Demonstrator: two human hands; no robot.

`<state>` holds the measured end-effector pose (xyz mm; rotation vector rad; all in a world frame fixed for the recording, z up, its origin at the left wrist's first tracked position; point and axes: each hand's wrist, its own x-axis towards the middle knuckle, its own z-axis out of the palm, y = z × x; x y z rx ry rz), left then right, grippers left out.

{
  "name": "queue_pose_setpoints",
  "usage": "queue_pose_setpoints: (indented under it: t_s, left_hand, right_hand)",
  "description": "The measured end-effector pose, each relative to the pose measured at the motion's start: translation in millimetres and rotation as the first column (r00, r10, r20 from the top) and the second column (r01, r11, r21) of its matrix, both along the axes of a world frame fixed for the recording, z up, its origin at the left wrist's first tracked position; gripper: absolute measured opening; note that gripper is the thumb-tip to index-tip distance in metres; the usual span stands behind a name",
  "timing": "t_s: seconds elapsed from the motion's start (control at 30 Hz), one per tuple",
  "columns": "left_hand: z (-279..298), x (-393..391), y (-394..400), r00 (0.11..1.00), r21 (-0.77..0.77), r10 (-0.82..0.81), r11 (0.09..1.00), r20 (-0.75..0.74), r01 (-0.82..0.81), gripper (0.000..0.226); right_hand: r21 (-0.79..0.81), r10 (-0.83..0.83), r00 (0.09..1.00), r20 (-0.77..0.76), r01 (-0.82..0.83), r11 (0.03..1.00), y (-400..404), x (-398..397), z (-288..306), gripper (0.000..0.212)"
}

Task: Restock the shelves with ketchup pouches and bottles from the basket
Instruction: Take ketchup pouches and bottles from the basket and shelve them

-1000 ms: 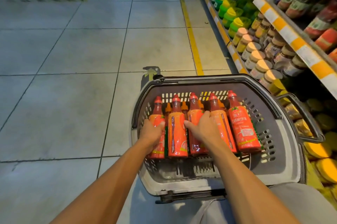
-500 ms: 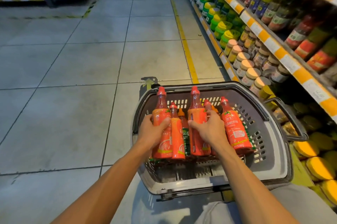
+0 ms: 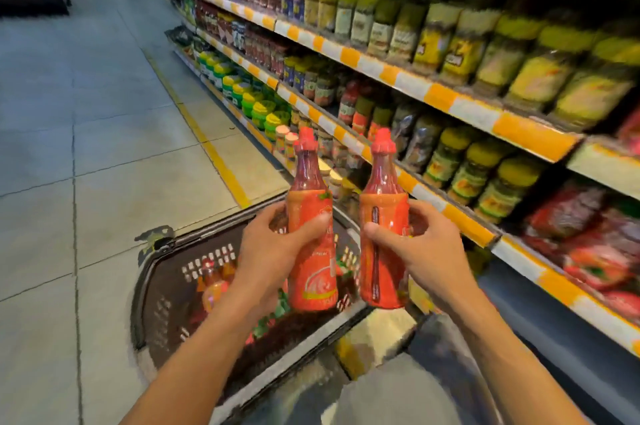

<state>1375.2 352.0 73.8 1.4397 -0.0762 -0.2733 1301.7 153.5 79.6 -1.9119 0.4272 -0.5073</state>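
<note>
Stocked shelves (image 3: 446, 97) are seen at right; above the basket (image 3: 166, 281), one upright ketchup bottle is gripped by the left hand (image 3: 268, 251), another by the right hand (image 3: 420, 251).

The whole view is smeared by motion, so labels on the shelf jars (image 3: 446, 43) cannot be read. The left hand (image 3: 273, 251) covers the middle of one ketchup bottle (image 3: 311, 272); the right hand (image 3: 419, 251) hides the far side of the other bottle (image 3: 382, 251). Both bottles and forearms screen much of the basket (image 3: 156, 286), whose contents blur into red and green patches. The packets (image 3: 595, 241) at right are cut by the edge.
</note>
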Motion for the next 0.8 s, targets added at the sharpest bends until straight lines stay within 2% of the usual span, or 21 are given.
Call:
queue_pose_setpoints:
  t_s: [0.17, 0.33, 0.43, 0.57, 0.7, 0.8]
  left_hand:
    - [39.2, -27.8, -90.7, 0.949, 0.036, -0.296, 0.955, 0.104, 0.294, 0.075]
    - [60.6, -83.8, -194.7, 0.804, 0.081, -0.568, 0.822, 0.173, 0.563, 0.086]
    - [73.6, -133.5, -256.9, 0.677, 0.092, -0.698, 0.709, 0.234, 0.699, 0.084]
    - [73.1, -211.8, -326.6, 0.491, 0.126, -0.822, 0.541, 0.288, 0.832, 0.082]
    - [45.3, -294.3, -381.9, 0.271, 0.182, -0.92, 0.329, 0.283, 0.926, 0.064]
    - [10.4, -358.5, -423.2, 0.111, 0.252, -0.959, 0.179, 0.261, 0.951, 0.052]
  right_hand:
    - [-0.037, -0.276, 0.952, 0.135, 0.283, 0.958, -64.7, -86.2, 45.6, 0.059]
    - [-0.043, -0.568, 0.795, 0.215, 0.589, 0.807, -118.0, -190.1, 72.7, 0.066]
    - [-0.055, -0.709, 0.657, 0.257, 0.743, 0.668, -139.6, -258.2, 80.9, 0.066]
    - [-0.055, -0.832, 0.497, 0.246, 0.865, 0.5, -163.6, -349.6, 70.4, 0.057]
    - [-0.075, -0.916, 0.337, 0.218, 0.942, 0.329, -185.0, -430.3, 37.5, 0.065]
    - [-0.025, -0.953, 0.231, 0.195, 0.973, 0.231, -203.9, -488.8, -2.9, 0.069]
